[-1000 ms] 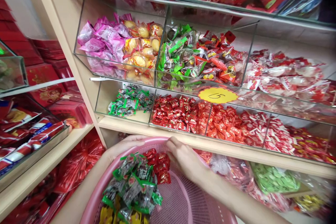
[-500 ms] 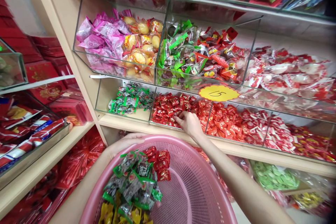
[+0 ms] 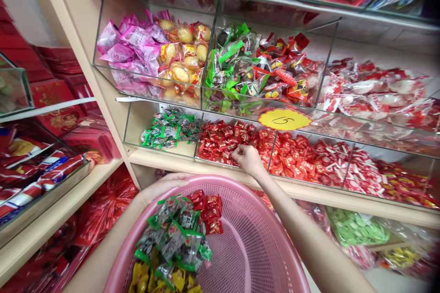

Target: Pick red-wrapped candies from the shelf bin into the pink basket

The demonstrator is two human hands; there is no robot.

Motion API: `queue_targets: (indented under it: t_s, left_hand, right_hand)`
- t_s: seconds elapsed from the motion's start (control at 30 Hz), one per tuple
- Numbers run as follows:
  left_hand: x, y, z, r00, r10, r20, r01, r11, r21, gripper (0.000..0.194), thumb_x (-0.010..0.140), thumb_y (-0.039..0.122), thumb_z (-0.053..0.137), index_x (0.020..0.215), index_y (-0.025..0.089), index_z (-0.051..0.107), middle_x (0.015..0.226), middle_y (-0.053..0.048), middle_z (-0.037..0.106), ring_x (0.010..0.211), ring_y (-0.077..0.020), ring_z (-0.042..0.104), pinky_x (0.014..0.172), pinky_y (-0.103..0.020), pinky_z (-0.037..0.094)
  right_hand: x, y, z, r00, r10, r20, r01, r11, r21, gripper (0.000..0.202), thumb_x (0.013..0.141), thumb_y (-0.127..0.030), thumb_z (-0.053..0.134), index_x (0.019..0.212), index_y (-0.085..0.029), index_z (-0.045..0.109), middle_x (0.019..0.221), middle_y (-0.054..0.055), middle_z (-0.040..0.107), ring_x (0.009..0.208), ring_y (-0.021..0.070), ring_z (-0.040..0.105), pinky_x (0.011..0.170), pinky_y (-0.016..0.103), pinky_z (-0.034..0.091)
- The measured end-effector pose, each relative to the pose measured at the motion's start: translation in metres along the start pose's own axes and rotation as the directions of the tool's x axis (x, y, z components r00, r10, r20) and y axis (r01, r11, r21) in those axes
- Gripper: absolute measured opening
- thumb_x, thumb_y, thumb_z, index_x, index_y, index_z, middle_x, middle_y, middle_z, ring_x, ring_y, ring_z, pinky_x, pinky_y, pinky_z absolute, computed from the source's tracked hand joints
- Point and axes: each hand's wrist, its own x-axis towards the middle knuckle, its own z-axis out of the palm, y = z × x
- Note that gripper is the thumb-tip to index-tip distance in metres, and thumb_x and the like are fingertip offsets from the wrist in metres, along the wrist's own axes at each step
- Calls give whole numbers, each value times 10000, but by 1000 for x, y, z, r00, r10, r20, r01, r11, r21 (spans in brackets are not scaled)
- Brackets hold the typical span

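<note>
My left hand [image 3: 165, 186] is closed over the far left rim of a pink plastic basket [image 3: 275, 219], keeping it below the shelf. Inside the basket lie green-and-clear wrapped candies [image 3: 178, 233], a small group of red wrapped candies [image 3: 211, 213] and some yellow wrapped candies [image 3: 147, 279]. My right hand [image 3: 248, 159] is at the front edge of a bin of small red candies [image 3: 220, 139]. Its thumb and fingers are pinched together at the candies; whatever is between them is too small or hidden to make out.
Beside the red candies is a bin of green wrapped candies [image 3: 172, 128]; orange-red candies [image 3: 292, 155] lie to the right. A yellow price tag [image 3: 285, 119] hangs on the glass bin above. Wooden shelf edges [image 3: 165, 161] and glass dividers frame the bins. Red packages fill the left side.
My right hand stays pinched at the red candy bin, shifted very slightly. The basket, its candies and my left hand look the same; the view has moved a little.
</note>
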Motion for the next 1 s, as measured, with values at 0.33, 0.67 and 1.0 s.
queue_targets:
  t_s: [0.33,0.67,1.0]
  left_hand:
    - [1,-5,0,1000,-7,3,7,998,-68,415,706,255,660,1110,176,607,1121,-62,625,1012,-247,576,874,-333,427]
    - [-1,-2,3,1000,-12,5,13,995,-99,390,705,245,661,1087,176,621,1061,-60,656,951,-239,605,860,-341,436]
    - [-7,4,7,998,-5,-70,0,997,-83,384,678,241,680,1046,144,637,1069,-54,651,968,-234,590,873,-318,424]
  right_hand:
    - [-3,-1,-3,997,-29,-74,37,994,102,138,659,-268,488,552,-184,511,475,-30,507,452,97,443,477,204,317]
    - [-6,0,-4,993,-36,-112,57,981,184,151,666,-264,494,537,-190,473,475,-41,474,449,93,413,465,208,316]
    - [-25,-12,-21,989,-93,-113,132,903,408,170,734,-313,516,634,-177,493,533,-39,463,481,87,391,477,210,336]
